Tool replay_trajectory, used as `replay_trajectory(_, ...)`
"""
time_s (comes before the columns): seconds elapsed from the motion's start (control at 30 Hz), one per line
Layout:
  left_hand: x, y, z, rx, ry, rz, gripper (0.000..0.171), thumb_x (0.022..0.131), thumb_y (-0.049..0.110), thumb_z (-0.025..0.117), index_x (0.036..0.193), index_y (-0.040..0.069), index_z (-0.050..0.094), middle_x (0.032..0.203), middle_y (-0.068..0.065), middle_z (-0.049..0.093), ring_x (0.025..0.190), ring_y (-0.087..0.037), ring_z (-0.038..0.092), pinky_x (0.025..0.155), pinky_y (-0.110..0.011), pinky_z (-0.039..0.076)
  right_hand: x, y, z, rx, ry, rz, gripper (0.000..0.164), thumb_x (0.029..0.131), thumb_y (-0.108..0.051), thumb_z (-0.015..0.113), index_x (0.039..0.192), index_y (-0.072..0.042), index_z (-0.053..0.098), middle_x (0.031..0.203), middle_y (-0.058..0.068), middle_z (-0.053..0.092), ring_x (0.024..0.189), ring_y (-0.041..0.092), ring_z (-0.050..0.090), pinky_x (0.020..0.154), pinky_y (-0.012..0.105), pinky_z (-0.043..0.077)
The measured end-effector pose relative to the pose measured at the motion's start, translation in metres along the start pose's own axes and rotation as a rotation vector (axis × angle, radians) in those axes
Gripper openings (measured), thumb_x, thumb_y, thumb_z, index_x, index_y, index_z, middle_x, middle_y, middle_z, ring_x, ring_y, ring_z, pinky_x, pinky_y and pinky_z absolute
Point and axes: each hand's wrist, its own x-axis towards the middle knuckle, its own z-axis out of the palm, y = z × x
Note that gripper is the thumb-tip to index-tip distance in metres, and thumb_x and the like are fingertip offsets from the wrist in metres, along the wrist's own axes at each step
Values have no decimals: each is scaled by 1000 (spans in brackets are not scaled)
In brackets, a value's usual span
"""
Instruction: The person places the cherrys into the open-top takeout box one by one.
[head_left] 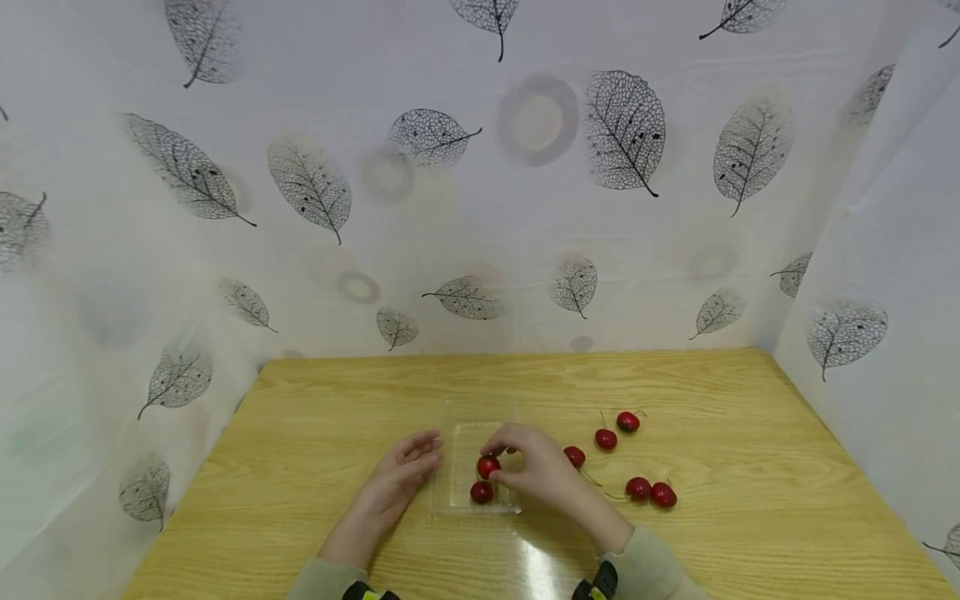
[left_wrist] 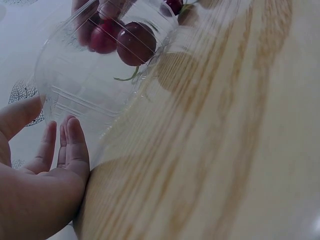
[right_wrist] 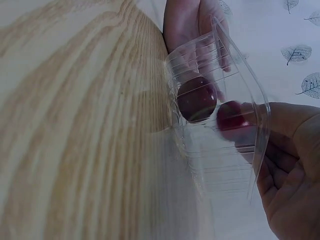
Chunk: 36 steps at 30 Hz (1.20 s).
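Right hand [head_left: 534, 463] pinching a red cherry [head_left: 487, 467] within a transparent container [head_left: 462, 471].
The container's thin walls stand close around the pinch; beyond them the wooden table [head_left: 337, 400] spreads to both sides, its far edge well ahead of the grip. The held cherry is round, glossy and red, between thumb and fingertips. Just nearer the body lies a second, darker cherry [head_left: 482, 492], and right of the grip five loose cherries [head_left: 606, 439]. Left of it, the left hand [head_left: 397, 479], fingers relaxed, is beside the container's wall.
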Motion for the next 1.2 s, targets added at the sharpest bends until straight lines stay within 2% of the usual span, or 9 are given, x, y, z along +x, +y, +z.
replay_trajectory(0.37, -1, 1, -1, 10, 23, -15, 64, 105, 2, 60, 158, -12, 29, 146, -13, 52, 119, -5, 61, 102, -18, 52, 0, -1, 1, 1, 21, 9, 26, 90, -7, 83, 115, -13, 76, 114, -2, 76, 104, 16, 70, 96, 36, 60)
replay_trajectory(0.67, -1, 1, -2, 3, 19, -16, 62, 105, 1, 60, 158, -12, 30, 142, -9, 55, 118, -5, 62, 103, -18, 53, -1, 0, -3, 107, 31, 5, 25, 91, -3, 80, 116, -7, 76, 114, 3, 77, 104, 21, 71, 95, 33, 61)
replay_trajectory(0.8, -1, 1, -1, -3, 18, -12, 61, 104, 1, 61, 157, -11, 32, 137, -5, 57, 116, -4, 62, 102, -18, 53, -1, 2, -6, 142, 43, 2, 24, 93, -3, 79, 117, -5, 76, 114, 6, 77, 103, 22, 72, 94, 36, 62)
replay_trajectory(1.03, -1, 1, -1, -3, 18, -10, 60, 104, 0, 61, 156, -11, 34, 136, -4, 57, 116, -5, 62, 102, -18, 53, -4, 6, -14, 173, 77, 34, 24, 95, -9, 78, 119, -6, 76, 115, 6, 77, 105, 23, 72, 96, 33, 61)
replay_trajectory(1.2, -1, 1, -1, -12, 19, -7, 61, 103, 0, 62, 156, -11, 34, 136, -5, 56, 117, -6, 62, 102, -18, 53, -10, 9, -27, 188, 114, 35, 22, 96, -9, 78, 118, -4, 76, 114, 11, 77, 105, 28, 73, 95, 40, 62)
